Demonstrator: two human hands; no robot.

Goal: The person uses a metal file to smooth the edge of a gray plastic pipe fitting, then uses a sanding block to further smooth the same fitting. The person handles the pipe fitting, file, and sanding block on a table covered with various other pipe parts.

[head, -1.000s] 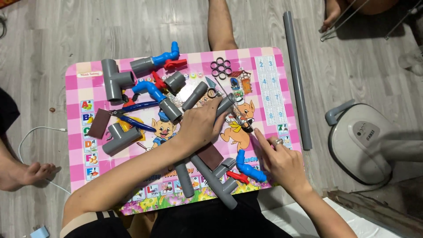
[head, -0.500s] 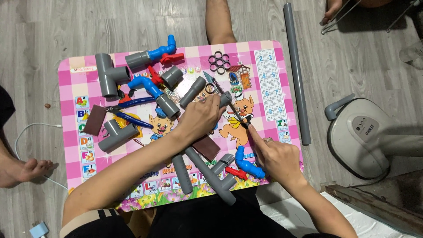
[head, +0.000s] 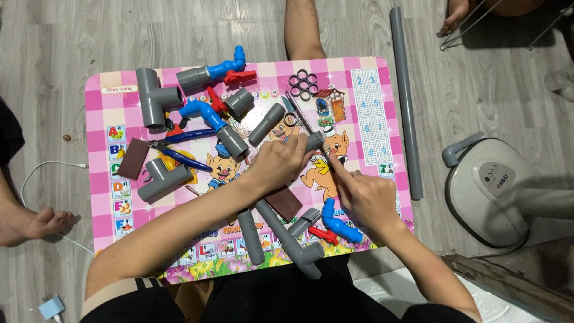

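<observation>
Two hands (head: 281,162) (head: 366,197) on grey pipe (head: 315,141)

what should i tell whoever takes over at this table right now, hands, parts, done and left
Left hand: reaches across the pink table, gripping a short grey pipe piece.
Right hand: holds a thin blade-like tool against that piece; whether it is cutting cannot be told.
Parts: grey tee and blue valve at the far side, blue-handled pliers at the left, black rings, long grey pipe on the floor.
Done: some fittings already joined.
Left: many pieces lie loose.
</observation>
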